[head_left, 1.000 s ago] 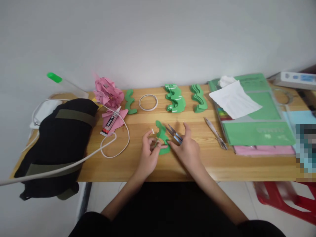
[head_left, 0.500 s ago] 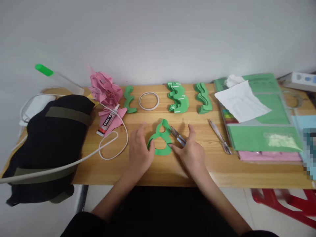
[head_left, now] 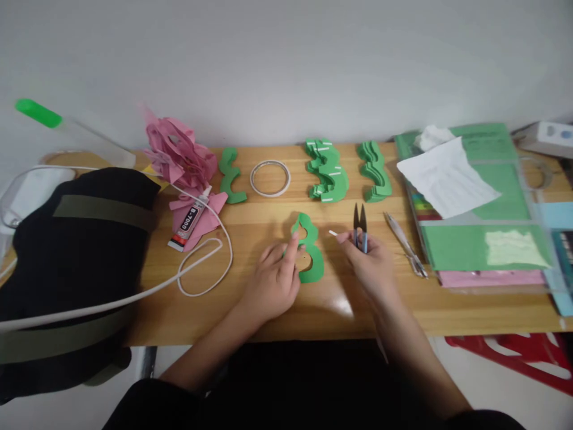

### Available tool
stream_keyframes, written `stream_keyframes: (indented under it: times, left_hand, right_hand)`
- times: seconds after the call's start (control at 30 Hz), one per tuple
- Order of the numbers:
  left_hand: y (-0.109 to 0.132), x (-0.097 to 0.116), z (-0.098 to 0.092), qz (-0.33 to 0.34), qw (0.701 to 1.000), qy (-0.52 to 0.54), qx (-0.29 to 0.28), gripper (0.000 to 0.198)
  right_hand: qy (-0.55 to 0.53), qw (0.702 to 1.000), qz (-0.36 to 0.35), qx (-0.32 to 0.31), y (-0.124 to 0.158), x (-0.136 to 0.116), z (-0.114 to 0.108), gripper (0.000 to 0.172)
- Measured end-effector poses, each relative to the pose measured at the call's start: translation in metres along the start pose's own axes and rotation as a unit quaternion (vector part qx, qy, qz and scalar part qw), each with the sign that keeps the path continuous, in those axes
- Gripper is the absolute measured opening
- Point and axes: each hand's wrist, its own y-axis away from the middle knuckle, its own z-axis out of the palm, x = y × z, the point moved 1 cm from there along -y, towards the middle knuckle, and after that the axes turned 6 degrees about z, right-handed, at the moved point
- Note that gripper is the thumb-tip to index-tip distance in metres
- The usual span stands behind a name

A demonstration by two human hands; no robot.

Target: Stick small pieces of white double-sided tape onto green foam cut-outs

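A green gourd-shaped paper cutout (head_left: pixel 310 251) lies on the wooden table (head_left: pixel 277 304) in front of me. My left hand (head_left: pixel 274 279) rests on its left edge, index finger stretched along it and the other fingers curled. My right hand (head_left: pixel 371 263) is lifted just right of the cutout. It grips small thread snips (head_left: pixel 360 227) with the blades pointing up, and pinches a tiny white strip (head_left: pixel 333 233) at its fingertips.
Two stacks of green cutouts (head_left: pixel 326 170) (head_left: pixel 376 172), a tape ring (head_left: pixel 270 178), a single green piece (head_left: pixel 230 177), pink paper (head_left: pixel 176 152) and a glue tube (head_left: pixel 185 221) line the back. Tweezers (head_left: pixel 405 245) and paper folders (head_left: pixel 478 209) lie right; a black bag (head_left: pixel 76 239) and a white cable (head_left: pixel 197 263) left.
My right hand rose off the table and turned the snips upright, now with a white strip at its fingertips. My left hand shifted right onto the cutout. The camera view tilted.
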Motion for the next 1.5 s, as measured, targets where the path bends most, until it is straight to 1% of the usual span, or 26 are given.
stream_keyframes:
  times: [0.1, 0.23, 0.33, 0.53, 0.7, 0.9, 1.07, 1.23, 1.37, 1.5]
  left_hand:
    - [-0.001, 0.003, -0.001, -0.038, 0.999, -0.002, -0.006, 0.093]
    - [-0.001, 0.006, 0.0, -0.064, 0.998, -0.001, -0.013, 0.105]
    - [0.0, 0.006, 0.002, -0.074, 0.997, -0.002, -0.009, 0.108]
    - [0.0, 0.006, 0.004, -0.083, 0.997, 0.001, -0.002, 0.106]
    - [0.001, 0.005, 0.004, -0.088, 0.996, 0.012, -0.008, 0.1]
    - [0.0, 0.006, 0.003, -0.093, 0.995, 0.019, -0.008, 0.099]
    - [0.001, 0.006, 0.003, -0.093, 0.995, 0.022, -0.01, 0.099]
    - [0.001, 0.005, 0.004, -0.094, 0.995, 0.01, -0.007, 0.104]
    - [0.0, 0.005, 0.004, -0.093, 0.996, 0.009, -0.008, 0.102]
    - [-0.001, 0.005, 0.003, -0.091, 0.996, 0.008, -0.009, 0.1]
  right_hand:
    - [0.013, 0.996, 0.032, -0.083, -0.009, -0.012, 0.007, 0.028]
    - [0.071, 0.991, 0.026, -0.114, -0.019, -0.019, 0.017, 0.024]
    - [0.109, 0.986, 0.023, -0.124, -0.023, -0.02, 0.02, 0.021]
    - [0.138, 0.984, 0.026, -0.11, -0.026, -0.022, 0.02, 0.02]
    - [0.17, 0.982, 0.035, -0.078, -0.025, -0.024, 0.022, 0.018]
    - [0.194, 0.98, 0.004, -0.048, -0.024, -0.022, 0.026, 0.017]
    - [0.205, 0.977, 0.012, -0.049, -0.025, -0.022, 0.026, 0.018]
    - [0.231, 0.972, 0.003, -0.045, -0.026, -0.022, 0.028, 0.024]
    - [0.302, 0.953, -0.001, -0.032, -0.028, -0.024, 0.031, 0.025]
    - [0.41, 0.911, -0.006, -0.034, -0.032, -0.031, 0.03, 0.03]
